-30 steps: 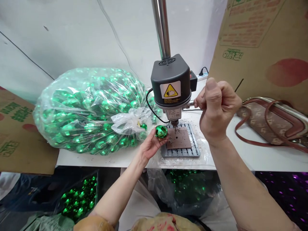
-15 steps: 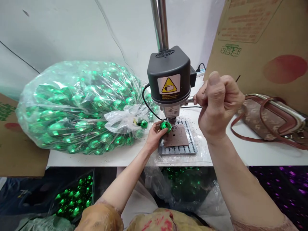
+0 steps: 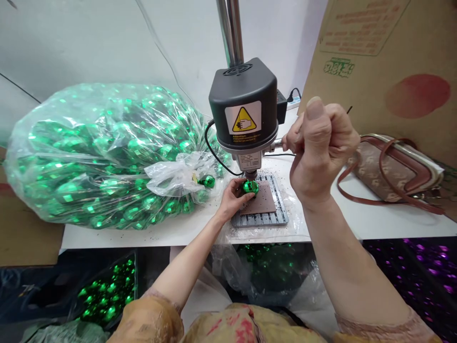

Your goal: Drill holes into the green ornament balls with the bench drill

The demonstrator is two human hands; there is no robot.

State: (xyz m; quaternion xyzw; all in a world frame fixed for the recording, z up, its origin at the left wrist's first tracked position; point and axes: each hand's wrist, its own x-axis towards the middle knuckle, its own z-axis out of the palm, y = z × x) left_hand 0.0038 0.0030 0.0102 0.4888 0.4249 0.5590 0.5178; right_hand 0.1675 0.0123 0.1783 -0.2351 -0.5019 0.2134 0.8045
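My left hand (image 3: 231,199) pinches a shiny green faceted ball (image 3: 250,187) just below the chuck of a small black drill press (image 3: 244,107). Whether the bit touches the ball I cannot tell. Under the ball is a brown square board (image 3: 262,202) on the slotted metal base (image 3: 280,216), with dark crumbs scattered over both. My right hand (image 3: 319,147) is closed in a fist around the lever (image 3: 277,144) on the press's right side; most of the lever is hidden by the fingers.
At left lies a big clear bag (image 3: 107,152) of green balls, tied shut, with a loose green ball (image 3: 208,181) by its knot. A brown handbag (image 3: 396,166) and a cardboard box (image 3: 371,71) stand at right. Below the table edge are green balls (image 3: 107,290) and purple ones (image 3: 421,267).
My left hand has brought the green ball slightly right, over the board and under the chuck. My right hand keeps its hold on the lever. The whole view has shifted a little.
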